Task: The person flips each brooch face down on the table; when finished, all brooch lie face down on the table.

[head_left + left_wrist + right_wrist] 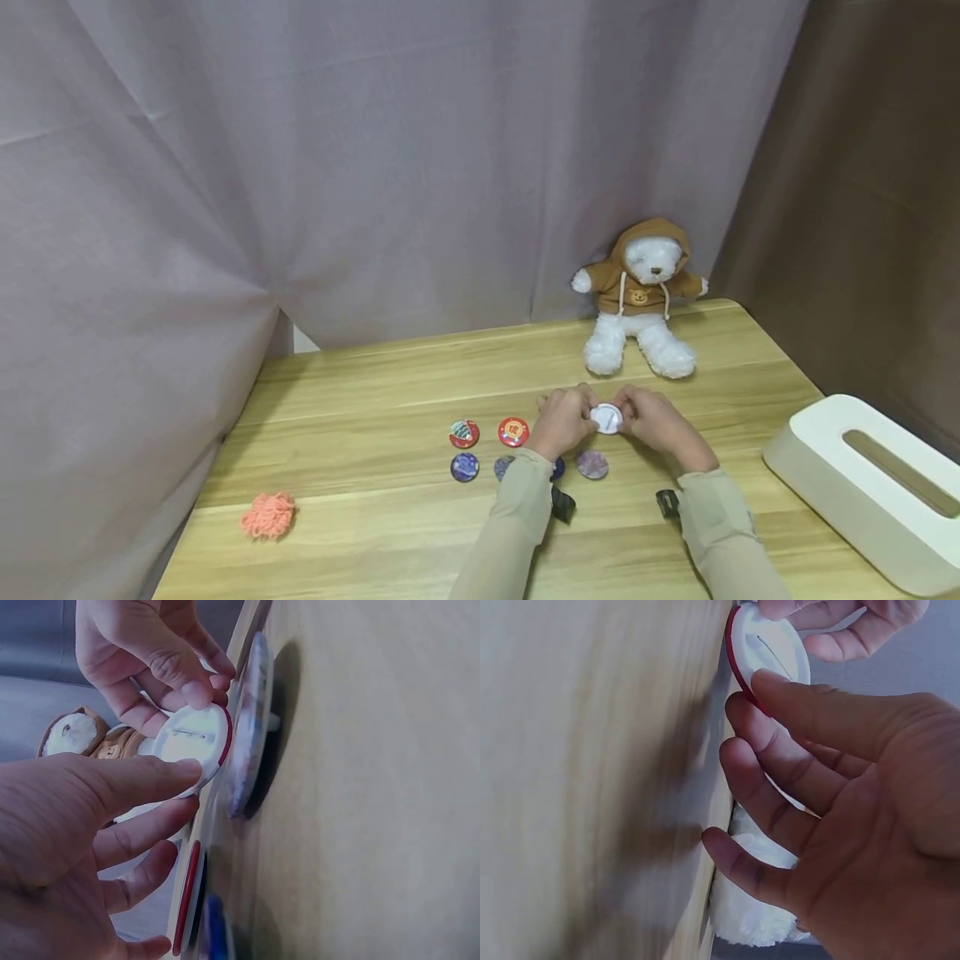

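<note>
A round pin badge [606, 418] with a white back and red rim is held up between both hands, its pin side showing. My left hand [562, 421] pinches one edge of it, thumb on the white back in the left wrist view. At the opposite edge my right hand [663, 423] pinches it between thumb and index finger. Close by on the table lie a red badge with a tree [464, 433], another red badge [513, 432], a purple-blue badge [465, 467] and a pinkish badge [592, 464]. The left arm partly hides a greyish badge [503, 468] and a dark blue badge [557, 469].
A white teddy bear [640, 300] in a brown hoodie sits at the back of the wooden table [360, 533]. Coral yarn [269, 516] lies at the left. At the right edge stands a white tissue box [847, 492]. Grey curtain [375, 167] hangs behind.
</note>
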`<act>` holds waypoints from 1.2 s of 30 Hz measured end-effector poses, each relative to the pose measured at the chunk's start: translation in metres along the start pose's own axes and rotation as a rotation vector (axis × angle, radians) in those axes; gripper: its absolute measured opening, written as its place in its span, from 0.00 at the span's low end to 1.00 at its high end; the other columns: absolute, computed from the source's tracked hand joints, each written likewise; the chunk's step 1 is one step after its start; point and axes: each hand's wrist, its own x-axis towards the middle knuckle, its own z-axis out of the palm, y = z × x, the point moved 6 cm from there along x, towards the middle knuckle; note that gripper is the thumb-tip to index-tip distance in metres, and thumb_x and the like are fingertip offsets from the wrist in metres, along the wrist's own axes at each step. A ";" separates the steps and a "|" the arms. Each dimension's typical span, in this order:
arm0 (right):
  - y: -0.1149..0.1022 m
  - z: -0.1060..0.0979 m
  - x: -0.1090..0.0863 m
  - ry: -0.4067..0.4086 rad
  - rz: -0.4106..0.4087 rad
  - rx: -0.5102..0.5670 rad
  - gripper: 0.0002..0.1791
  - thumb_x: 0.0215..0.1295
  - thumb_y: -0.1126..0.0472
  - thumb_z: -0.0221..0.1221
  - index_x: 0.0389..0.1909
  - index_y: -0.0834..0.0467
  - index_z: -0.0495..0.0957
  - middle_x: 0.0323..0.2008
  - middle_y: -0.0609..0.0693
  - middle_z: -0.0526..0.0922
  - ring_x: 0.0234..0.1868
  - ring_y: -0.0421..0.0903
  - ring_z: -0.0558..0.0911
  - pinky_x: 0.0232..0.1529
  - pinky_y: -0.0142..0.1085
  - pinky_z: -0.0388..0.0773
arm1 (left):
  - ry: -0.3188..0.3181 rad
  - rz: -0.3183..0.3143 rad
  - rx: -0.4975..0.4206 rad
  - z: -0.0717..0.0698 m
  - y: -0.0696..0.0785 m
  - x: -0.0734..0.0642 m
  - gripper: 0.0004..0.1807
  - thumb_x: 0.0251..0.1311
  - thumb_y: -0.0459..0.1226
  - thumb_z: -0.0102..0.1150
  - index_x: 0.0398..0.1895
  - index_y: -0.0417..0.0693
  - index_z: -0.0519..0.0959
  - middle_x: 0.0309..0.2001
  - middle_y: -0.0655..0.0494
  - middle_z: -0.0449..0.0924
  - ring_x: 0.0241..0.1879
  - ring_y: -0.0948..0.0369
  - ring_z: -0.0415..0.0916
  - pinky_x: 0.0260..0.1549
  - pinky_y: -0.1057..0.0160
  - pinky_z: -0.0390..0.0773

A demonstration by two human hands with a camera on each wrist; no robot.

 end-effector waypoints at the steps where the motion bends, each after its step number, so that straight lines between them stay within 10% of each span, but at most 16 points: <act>1: 0.000 0.000 0.000 0.000 0.004 0.000 0.12 0.51 0.74 0.66 0.36 0.64 0.75 0.25 0.47 0.74 0.27 0.43 0.72 0.31 0.38 0.70 | -0.003 0.001 0.010 0.000 0.001 0.000 0.09 0.48 0.39 0.78 0.19 0.52 0.85 0.43 0.73 0.83 0.36 0.71 0.72 0.36 0.66 0.55; 36: -0.001 -0.001 -0.003 -0.048 0.094 -0.112 0.16 0.51 0.67 0.70 0.42 0.67 0.82 0.29 0.50 0.79 0.33 0.50 0.76 0.36 0.54 0.69 | -0.065 0.013 -0.038 -0.005 0.000 -0.003 0.10 0.54 0.38 0.72 0.41 0.51 0.88 0.39 0.63 0.86 0.41 0.61 0.72 0.40 0.62 0.61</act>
